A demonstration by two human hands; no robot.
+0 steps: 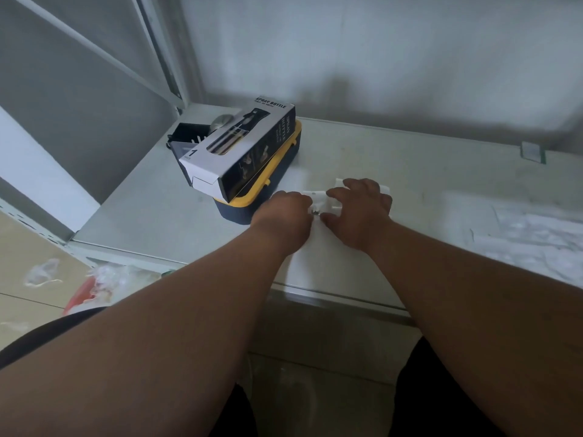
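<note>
A small white plastic part lies on the pale glass counter, near its middle. My right hand lies over the part, fingers curled round it, thumb at its near edge. My left hand meets it from the left, its fingers curled onto the part's left end where a small dark metal piece shows. Most of the part is hidden under the two hands.
A spray-bottle carton lies on a dark blue box with a yellow lid, just left of my hands. A black holder stands behind it. Crumpled clear plastic lies at the right. Plastic bags lie on the floor.
</note>
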